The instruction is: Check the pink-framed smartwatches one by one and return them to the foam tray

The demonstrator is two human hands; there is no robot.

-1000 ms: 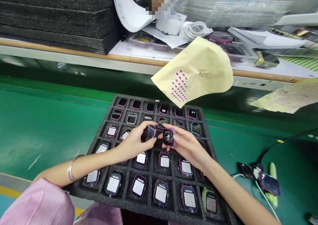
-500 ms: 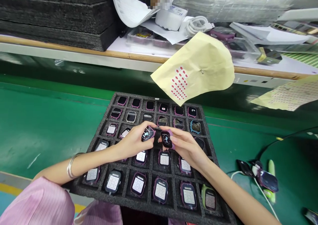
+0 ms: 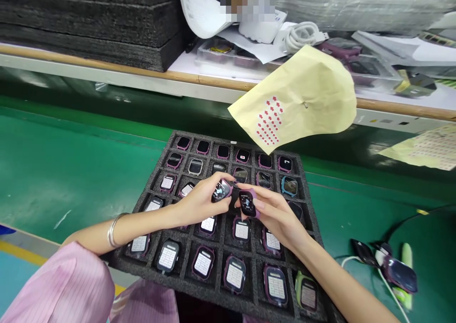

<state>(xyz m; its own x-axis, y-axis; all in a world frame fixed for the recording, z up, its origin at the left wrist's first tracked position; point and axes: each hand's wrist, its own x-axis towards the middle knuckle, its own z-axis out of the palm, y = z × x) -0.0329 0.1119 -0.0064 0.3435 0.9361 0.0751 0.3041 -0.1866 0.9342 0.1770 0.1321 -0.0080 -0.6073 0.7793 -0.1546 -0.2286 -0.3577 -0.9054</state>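
Observation:
My left hand grips a watch with a lit dial, thumb below and fingers above it. Just to the right, my right hand holds a purple-cased watch upright, its lit screen facing me. The two watches are close together but apart, over the middle of a black foam tray. Rows of square compartments in the tray hold watches, mostly purple, with a blue one at the right and a green one at the front right corner. Several screens show white tables.
A shelf edge runs behind the tray, with stacked black foam at the left and a coiled white cable. A yellow sheet with red arrows hangs from it. More devices and cables lie at the right.
The whole view has shifted, so the tray and shelf appear further right. Both hands still hold their watches; the right-hand watch sits slightly lower and further from the other.

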